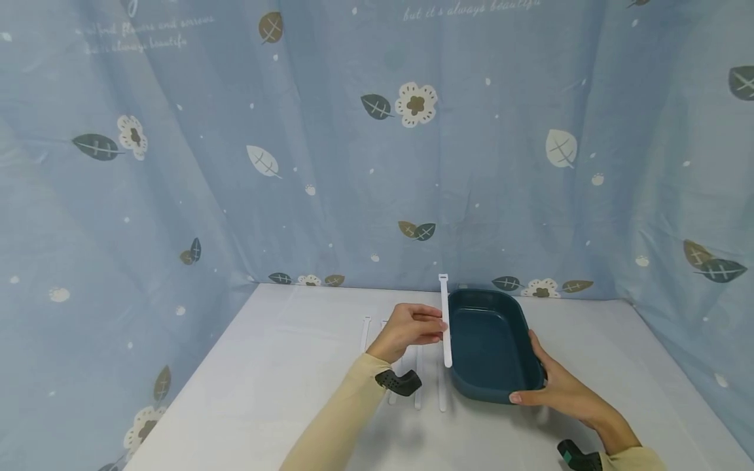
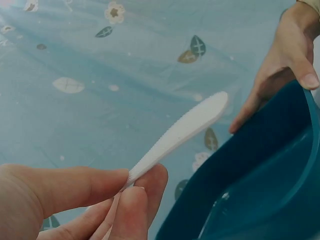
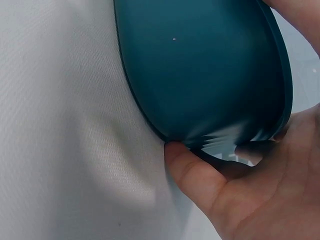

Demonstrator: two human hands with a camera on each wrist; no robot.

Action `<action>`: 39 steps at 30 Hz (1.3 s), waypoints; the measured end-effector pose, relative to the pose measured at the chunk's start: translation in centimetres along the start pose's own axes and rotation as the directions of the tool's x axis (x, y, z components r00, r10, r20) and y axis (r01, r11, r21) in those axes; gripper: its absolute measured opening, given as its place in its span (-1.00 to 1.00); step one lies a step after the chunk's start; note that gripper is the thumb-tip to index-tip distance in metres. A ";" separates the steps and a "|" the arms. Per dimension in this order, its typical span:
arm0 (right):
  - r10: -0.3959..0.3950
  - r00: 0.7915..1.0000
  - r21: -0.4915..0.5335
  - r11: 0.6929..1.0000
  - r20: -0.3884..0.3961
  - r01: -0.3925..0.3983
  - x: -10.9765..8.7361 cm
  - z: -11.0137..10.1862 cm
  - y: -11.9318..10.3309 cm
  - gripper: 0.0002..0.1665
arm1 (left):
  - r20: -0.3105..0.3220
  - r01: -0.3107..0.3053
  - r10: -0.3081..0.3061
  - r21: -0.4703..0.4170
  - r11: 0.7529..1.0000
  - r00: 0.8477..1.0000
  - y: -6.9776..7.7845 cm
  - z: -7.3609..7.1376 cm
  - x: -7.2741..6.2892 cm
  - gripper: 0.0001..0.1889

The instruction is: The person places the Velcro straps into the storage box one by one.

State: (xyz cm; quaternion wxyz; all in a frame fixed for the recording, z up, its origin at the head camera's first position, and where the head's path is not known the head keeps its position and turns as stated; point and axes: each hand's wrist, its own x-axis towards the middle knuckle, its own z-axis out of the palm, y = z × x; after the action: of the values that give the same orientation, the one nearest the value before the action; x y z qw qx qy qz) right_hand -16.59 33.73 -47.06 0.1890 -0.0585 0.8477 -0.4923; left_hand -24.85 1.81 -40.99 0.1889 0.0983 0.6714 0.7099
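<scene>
My left hand (image 1: 409, 330) pinches a white strap (image 1: 446, 350) between thumb and fingers. This strap stands nearly upright in the head view, with a slotted head at its top and a rounded lower end. In the left wrist view, the strap (image 2: 185, 125) shows finely ridged edges. Beside it is a dark teal rectangular container (image 1: 491, 347) with rounded corners and nothing inside. My right hand (image 1: 568, 386) grips this container at its near right corner, its thumb at the front rim and its fingers along the right side. The strap overlaps the container's left rim in the head view.
Several more white straps lie on the white table under and beside the left forearm, such as one strap (image 1: 442, 389) near the container and another strap (image 1: 366, 332) farther left. A blue curtain (image 1: 330, 216) with leaves and flowers hangs behind the table.
</scene>
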 end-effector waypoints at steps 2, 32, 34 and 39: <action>0.013 1.000 0.000 1.000 0.000 -0.013 0.0 0.0 0.0 0.58 | 0.007 -0.005 0.005 0.001 1.000 1.000 0.1 0.4 0.2 -0.70; -0.008 1.000 0.008 1.000 -0.018 0.008 0.1 0.3 0.1 0.60 | 0.074 -0.006 0.008 -0.023 1.000 0.997 -0.3 4.9 1.6 -0.76; -0.006 1.000 0.011 1.000 -0.020 0.006 0.2 0.3 0.1 0.60 | 0.074 -0.003 0.005 -0.024 1.000 0.997 -0.4 5.2 1.7 -0.76; 0.001 1.000 0.004 1.000 -0.025 -0.001 0.2 0.3 0.1 0.62 | 0.068 -0.001 0.002 -0.019 1.000 0.998 -0.7 5.7 2.0 -0.77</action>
State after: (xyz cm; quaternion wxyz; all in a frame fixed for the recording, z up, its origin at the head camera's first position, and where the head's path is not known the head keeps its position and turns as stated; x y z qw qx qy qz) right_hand -16.68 33.44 -47.35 0.1786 -0.0518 0.8489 -0.4947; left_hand -24.31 7.86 -41.45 0.2122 0.1211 0.6578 0.7125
